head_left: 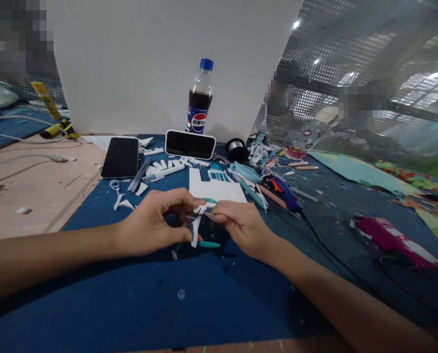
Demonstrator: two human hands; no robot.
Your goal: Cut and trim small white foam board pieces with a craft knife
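While my left hand [155, 223] pinches the small white piece [196, 226] above the blue mat [131, 304], my right hand [243, 225] closes on a thin implement touching it. Bottle [200, 100] behind: blue label, reads 百事可乐.

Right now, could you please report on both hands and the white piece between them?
Left hand gripping white piece. Right hand alongside, fingers pinched together, contents unclear. White sheet and scraps just beyond, possibly crowding forward movement.
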